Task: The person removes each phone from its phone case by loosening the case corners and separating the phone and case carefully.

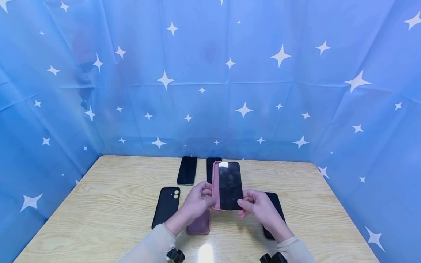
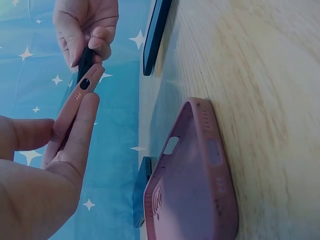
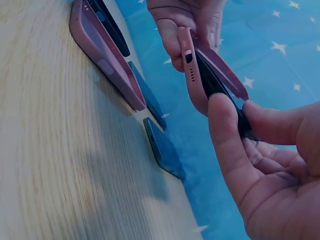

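Above the middle of the table, my left hand pinches a pink phone case near its lower left edge. A black smartphone sits partly inside this case, tilted, with its right side sticking out. My right hand pinches the phone's lower right corner between thumb and fingers. In the right wrist view, the case's end with the port hole faces me, and the phone lies between its walls at one side. The left wrist view shows fingers of the left hand on both faces of the case.
Beneath the left forearm lies a second, mauve-pink case, hollow side up. Left of it is a black case with camera holes. Two dark phones lie at the back, and another dark item is partly under the right forearm. A starry curtain surrounds the table.
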`<action>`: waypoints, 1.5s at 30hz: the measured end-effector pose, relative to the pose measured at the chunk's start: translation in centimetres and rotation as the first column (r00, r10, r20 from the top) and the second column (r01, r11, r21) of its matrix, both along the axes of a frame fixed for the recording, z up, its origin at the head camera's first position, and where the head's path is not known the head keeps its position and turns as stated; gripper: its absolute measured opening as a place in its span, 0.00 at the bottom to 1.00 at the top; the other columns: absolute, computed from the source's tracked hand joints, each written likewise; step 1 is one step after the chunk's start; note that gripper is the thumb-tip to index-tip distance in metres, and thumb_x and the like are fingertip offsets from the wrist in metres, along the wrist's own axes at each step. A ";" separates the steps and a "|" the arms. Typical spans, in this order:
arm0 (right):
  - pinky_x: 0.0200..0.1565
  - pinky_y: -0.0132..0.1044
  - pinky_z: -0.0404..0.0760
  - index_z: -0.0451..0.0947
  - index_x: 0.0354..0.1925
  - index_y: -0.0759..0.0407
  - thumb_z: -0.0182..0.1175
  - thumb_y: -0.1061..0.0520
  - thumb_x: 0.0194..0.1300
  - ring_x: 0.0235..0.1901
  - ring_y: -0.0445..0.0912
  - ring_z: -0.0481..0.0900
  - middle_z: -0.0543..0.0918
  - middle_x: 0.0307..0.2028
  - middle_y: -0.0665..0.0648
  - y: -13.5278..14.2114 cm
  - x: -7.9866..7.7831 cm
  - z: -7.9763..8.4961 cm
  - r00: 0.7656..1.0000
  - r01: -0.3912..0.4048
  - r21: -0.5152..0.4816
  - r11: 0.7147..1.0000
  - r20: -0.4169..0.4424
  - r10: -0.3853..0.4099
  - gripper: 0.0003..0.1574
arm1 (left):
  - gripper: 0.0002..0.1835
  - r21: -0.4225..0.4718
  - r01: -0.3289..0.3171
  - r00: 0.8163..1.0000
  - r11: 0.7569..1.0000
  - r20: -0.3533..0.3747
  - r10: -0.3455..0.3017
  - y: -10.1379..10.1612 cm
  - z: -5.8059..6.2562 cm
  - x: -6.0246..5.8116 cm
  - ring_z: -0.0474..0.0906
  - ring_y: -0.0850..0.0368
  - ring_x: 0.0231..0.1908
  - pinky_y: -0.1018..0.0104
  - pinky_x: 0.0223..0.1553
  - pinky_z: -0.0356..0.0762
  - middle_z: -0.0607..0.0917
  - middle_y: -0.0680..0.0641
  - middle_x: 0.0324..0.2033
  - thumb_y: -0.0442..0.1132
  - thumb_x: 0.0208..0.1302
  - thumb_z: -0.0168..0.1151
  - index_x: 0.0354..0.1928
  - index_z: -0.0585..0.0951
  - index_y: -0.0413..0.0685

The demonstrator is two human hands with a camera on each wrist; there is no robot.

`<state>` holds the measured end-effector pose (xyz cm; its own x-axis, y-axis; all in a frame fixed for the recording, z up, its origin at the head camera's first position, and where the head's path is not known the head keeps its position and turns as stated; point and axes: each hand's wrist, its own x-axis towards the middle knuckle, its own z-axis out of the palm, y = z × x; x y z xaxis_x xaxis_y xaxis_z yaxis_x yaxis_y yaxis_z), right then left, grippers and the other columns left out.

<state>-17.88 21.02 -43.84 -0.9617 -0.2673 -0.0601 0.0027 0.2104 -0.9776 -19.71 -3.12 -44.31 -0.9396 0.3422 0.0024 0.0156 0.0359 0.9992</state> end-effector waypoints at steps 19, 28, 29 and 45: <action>0.43 0.41 0.89 0.62 0.65 0.87 0.55 0.66 0.76 0.31 0.47 0.89 0.83 0.40 0.65 1.8 0.4 0.3 0.999 -0.017 -0.044 0.999 -0.033 0.016 0.29 | 0.12 0.118 0.011 0.999 0.993 0.043 -0.016 0.1 0.1 0.1 0.69 0.59 0.29 0.48 0.41 0.89 0.69 0.49 0.31 0.20 0.69 0.52 0.51 0.66 0.28; 0.41 0.40 0.89 0.61 0.65 0.88 0.54 0.68 0.76 0.29 0.44 0.87 0.82 0.39 0.62 2.5 0.4 0.5 1.000 0.002 -0.053 0.999 -0.029 -0.004 0.29 | 0.11 0.106 0.021 0.998 0.994 0.060 -0.027 0.2 -0.3 0.2 0.79 0.55 0.32 0.47 0.42 0.89 0.76 0.44 0.33 0.21 0.72 0.52 0.53 0.67 0.30; 0.41 0.40 0.89 0.60 0.66 0.88 0.54 0.68 0.76 0.29 0.44 0.87 0.82 0.39 0.61 2.5 0.4 0.5 1.000 0.006 -0.058 0.998 -0.026 -0.007 0.29 | 0.11 0.101 0.021 0.998 0.995 0.059 -0.027 0.2 -0.3 0.3 0.80 0.55 0.33 0.46 0.43 0.88 0.77 0.43 0.35 0.22 0.72 0.52 0.53 0.68 0.30; 0.41 0.39 0.89 0.57 0.68 0.87 0.52 0.68 0.77 0.29 0.43 0.87 0.81 0.41 0.64 3.4 0.2 1.1 0.998 0.068 -0.035 0.997 -0.001 -0.068 0.30 | 0.13 0.035 -0.004 1.000 0.999 0.000 0.004 0.8 -1.0 0.8 0.82 0.57 0.33 0.56 0.36 0.89 0.84 0.38 0.37 0.20 0.66 0.56 0.51 0.71 0.27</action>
